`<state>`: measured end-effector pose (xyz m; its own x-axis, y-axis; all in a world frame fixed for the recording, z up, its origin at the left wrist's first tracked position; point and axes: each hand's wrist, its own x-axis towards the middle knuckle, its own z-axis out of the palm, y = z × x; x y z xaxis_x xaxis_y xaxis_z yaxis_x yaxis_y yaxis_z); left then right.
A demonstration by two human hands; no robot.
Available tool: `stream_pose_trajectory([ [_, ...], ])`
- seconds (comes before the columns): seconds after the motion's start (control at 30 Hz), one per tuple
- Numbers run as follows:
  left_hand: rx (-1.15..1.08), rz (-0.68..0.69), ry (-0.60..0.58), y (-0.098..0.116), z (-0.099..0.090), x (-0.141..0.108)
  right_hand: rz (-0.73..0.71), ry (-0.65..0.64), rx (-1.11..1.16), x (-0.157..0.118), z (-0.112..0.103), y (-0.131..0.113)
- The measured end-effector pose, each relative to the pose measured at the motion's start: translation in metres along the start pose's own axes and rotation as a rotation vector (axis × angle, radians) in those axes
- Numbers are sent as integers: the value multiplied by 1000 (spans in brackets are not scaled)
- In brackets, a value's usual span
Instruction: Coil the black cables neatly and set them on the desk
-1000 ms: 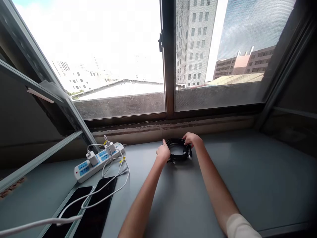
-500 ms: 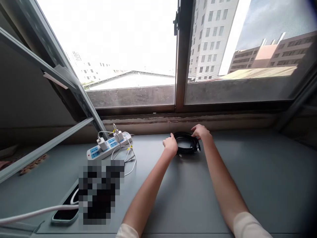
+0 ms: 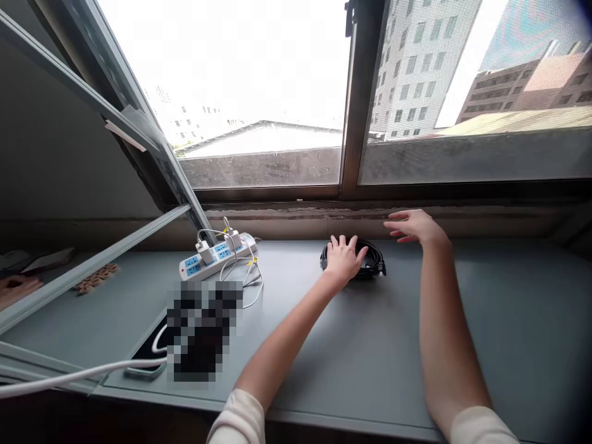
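Observation:
A coil of black cable [image 3: 375, 259] lies on the grey tabletop [image 3: 361, 357], close to the wall below the window. My left hand [image 3: 345, 258] is spread over the coil's left part, fingers apart, hiding some of its loops. Whether the palm presses on the cable I cannot tell. My right hand [image 3: 419, 227] hangs in the air to the right of the coil and beyond it, its fingers stretched toward the left with nothing in them.
To the left stands a white power strip [image 3: 217, 258] with two plugged chargers and loose white cables [image 3: 259, 287]. Nearer lie a phone-like device [image 3: 147, 364] and a blurred-out patch. A metal frame [image 3: 178, 169] slants at the left; beyond it shows another person's hand [image 3: 18, 290].
My left hand has gone from gripping the coil's left side to lying spread over it. My right hand has let go and lifted away to the right. The view has shifted a little.

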<state>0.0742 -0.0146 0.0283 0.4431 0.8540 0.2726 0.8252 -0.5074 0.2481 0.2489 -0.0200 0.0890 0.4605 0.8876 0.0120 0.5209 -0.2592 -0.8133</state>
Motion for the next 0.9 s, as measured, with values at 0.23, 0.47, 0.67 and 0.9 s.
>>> stream_pose_trajectory([
  [0.23, -59, -14, 142, -11, 5, 11, -57, -51, 154, -13, 5, -24],
  [0.47, -198, -232, 319, -43, -12, 22, -217, -23, 192, -31, 15, -53],
  [0.67, -274, -375, 391, -55, -15, 15, -429, 97, 308, -43, 13, -67],
  [0.9, -245, -361, 327, -49, -4, -15, -624, 384, 400, -87, -36, -73],
])
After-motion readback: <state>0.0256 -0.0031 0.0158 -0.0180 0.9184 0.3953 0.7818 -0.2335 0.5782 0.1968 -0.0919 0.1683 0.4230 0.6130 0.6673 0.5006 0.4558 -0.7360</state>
